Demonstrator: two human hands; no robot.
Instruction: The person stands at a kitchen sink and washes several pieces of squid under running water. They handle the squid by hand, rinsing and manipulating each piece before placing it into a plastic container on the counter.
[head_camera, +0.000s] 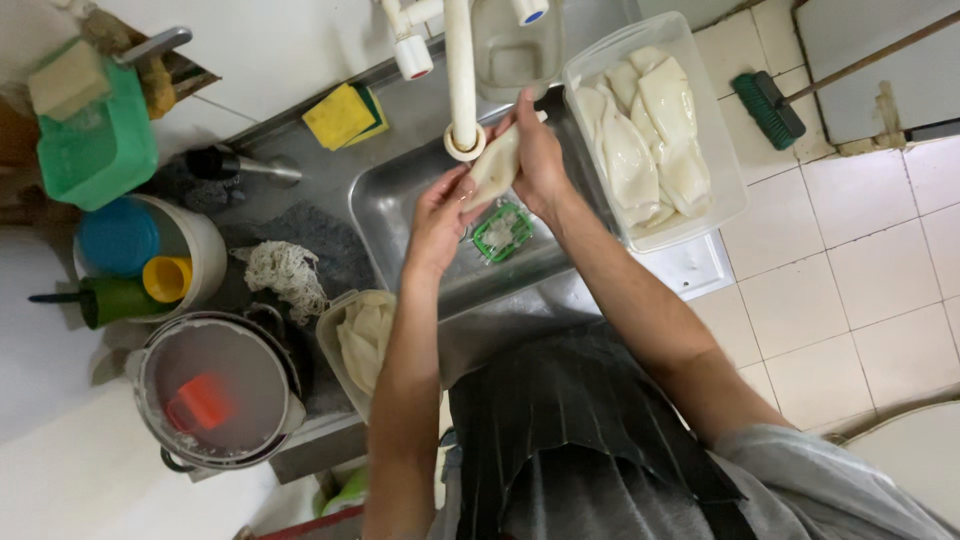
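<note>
**Hands rinse a squid tube under the tap**

Both hands meet over the steel sink (400, 215): the right hand (537, 160) is closed around the upper part of a pale squid tube (495, 165), while the left hand (440, 215) cups its lower end, fingers curled against it. That squid tube sits just under the mouth of the white tap pipe (461, 75), above a green drain strainer (502, 232). It looks soft, wet and slippery, light in weight, likely to slide out of a loose hold; a wrap of the whole palm around its thick middle seems the surest grip. Just to the right, on the sink's edge, a clear plastic tub (720, 160) holds more pale squid. A second container (360, 335) with limp pieces stands at the left, near a lidded pot (215, 390), and a yellow sponge (340, 115) lies behind
</note>
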